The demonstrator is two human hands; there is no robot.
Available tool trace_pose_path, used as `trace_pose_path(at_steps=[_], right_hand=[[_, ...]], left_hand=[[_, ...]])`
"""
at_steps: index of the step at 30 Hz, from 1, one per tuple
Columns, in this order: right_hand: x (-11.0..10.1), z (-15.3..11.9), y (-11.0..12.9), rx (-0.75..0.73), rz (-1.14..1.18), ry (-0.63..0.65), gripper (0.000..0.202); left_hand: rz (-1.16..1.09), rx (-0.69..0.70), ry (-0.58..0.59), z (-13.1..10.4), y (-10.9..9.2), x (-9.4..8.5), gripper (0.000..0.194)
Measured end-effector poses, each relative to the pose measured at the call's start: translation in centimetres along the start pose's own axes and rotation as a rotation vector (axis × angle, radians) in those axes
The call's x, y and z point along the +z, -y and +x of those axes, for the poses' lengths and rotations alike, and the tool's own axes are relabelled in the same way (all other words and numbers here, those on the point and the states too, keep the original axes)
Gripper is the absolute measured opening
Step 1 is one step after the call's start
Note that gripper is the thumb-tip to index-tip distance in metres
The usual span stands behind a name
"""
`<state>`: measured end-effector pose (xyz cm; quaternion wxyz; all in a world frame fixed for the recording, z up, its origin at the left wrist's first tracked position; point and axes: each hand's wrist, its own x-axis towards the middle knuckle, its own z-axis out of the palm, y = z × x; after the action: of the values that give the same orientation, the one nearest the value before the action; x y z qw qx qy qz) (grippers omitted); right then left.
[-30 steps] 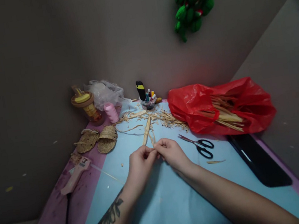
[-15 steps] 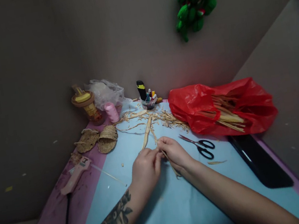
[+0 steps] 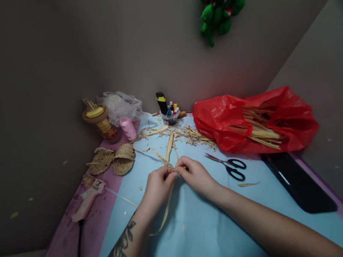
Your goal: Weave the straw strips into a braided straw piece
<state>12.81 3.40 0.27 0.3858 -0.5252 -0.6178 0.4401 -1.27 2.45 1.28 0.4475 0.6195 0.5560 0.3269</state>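
My left hand (image 3: pixel 162 183) and my right hand (image 3: pixel 194 172) meet over the middle of the blue sheet, fingertips pinched close together. Between them they grip dry straw-coloured fibre strips (image 3: pixel 168 209), one of which curls down below my left hand. A braided cord (image 3: pixel 149 150) runs from the strips back toward a small woven straw piece (image 3: pixel 123 159) at the left. Beyond my fingers a wider flat strip (image 3: pixel 170 145) points away from me. The exact crossing of the strips is hidden by my fingers.
Black-handled scissors (image 3: pixel 229 165) lie right of my hands. Farther right are a red plastic bag (image 3: pixel 223 126) of dry stalks and a black flat object (image 3: pixel 301 186). At the left sit a pink glue gun (image 3: pixel 89 199), a pink thread spool (image 3: pixel 128 129) and a lidded cup (image 3: pixel 103 122).
Both hands have shifted slightly left. My left hand has turned, and a loose strip that hung under my right hand now hangs below my left.
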Motion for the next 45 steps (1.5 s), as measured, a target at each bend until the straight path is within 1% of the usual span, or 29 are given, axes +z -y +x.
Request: trace_pose_path(at_steps=[2, 4, 8, 13, 18, 22, 24, 26, 28, 30, 32, 35, 36, 38, 40, 41, 42, 43, 44, 45], right_hand=[[-0.1, 0.0, 0.2, -0.011, -0.008, -0.008, 0.008], [-0.1, 0.1, 0.1, 0.002, 0.03, -0.016, 0.009], [0.3, 0.1, -0.5, 0.076, 0.163, -0.023, 0.012], [0.3, 0.2, -0.7, 0.166, 0.369, 0.021, 0.021], [-0.8, 0.9, -0.4, 0.258, 0.549, 0.015, 0.029], [-2.6, 1.5, -0.7, 0.275, 0.536, 0.026, 0.03], [-3.6, 1.9, -1.0, 0.24, 0.478, -0.017, 0.029], [-4.5, 2.5, -1.3, 0.187, 0.368, -0.073, 0.026], [-5.1, 3.3, -1.4, 0.108, 0.194, -0.099, 0.022], [-5.2, 4.4, -1.3, -0.012, -0.021, -0.074, 0.016], [-4.7, 5.7, -1.1, -0.175, -0.245, -0.001, 0.011], [-3.0, 7.5, -1.0, -0.433, -0.55, 0.175, 0.015], [-2.3, 8.0, -1.1, -0.5, -0.628, 0.247, 0.017], [-1.0, 8.7, -1.2, -0.585, -0.733, 0.389, 0.015], [-0.2, 9.5, -1.1, -0.623, -0.779, 0.495, 0.011], [0.0, 9.9, -0.9, -0.633, -0.774, 0.515, 0.009], [-0.2, 10.3, -0.6, -0.637, -0.741, 0.507, 0.006], [-0.5, 10.8, -0.2, -0.635, -0.675, 0.469, 0.005], [-1.2, 11.2, 0.4, -0.626, -0.566, 0.396, 0.005], [-2.0, 11.7, 1.1, -0.606, -0.41, 0.287, 0.006]], left_hand=[[-0.058, 0.003, 0.046, 0.1, -0.1, -0.1, 0.022], [-0.094, 0.023, 0.063, 0.2, -0.1, 0.0, 0.024], [-0.122, 0.04, 0.034, 0.4, 0.6, 0.6, 0.029], [-0.178, 0.034, 0.02, 0.6, 1.5, 1.0, 0.032], [-0.046, 0.105, -0.06, 0.3, 0.8, 0.6, 0.029], [-0.017, 0.106, -0.088, 0.2, 0.1, 0.1, 0.026], [-0.046, 0.093, -0.081, 0.1, -0.1, -0.2, 0.025], [-0.097, 0.089, -0.07, 0.0, -0.2, -0.3, 0.024], [-0.148, 0.097, -0.08, -0.4, -0.2, 0.0, 0.024], [-0.156, 0.125, -0.102, -0.9, -0.1, 0.6, 0.023], [-0.102, 0.198, -0.123, -1.4, 0.0, 1.4, 0.022], [0.036, 0.382, -0.074, -2.2, 0.0, 2.3, 0.021], [0.064, 0.426, -0.063, -2.3, 0.0, 2.5, 0.02], [0.088, 0.51, -0.072, -2.4, 0.0, 2.6, 0.018], [0.082, 0.584, -0.104, -2.5, -0.1, 2.4, 0.017], [0.076, 0.613, -0.122, -2.5, -0.1, 2.3, 0.016], [0.069, 0.632, -0.143, -2.5, -0.1, 2.2, 0.015], [0.062, 0.639, -0.164, -2.5, -0.1, 2.0, 0.015], [0.056, 0.636, -0.188, -2.5, -0.2, 1.9, 0.016], [0.049, 0.619, -0.211, -2.5, -0.2, 1.7, 0.016]])
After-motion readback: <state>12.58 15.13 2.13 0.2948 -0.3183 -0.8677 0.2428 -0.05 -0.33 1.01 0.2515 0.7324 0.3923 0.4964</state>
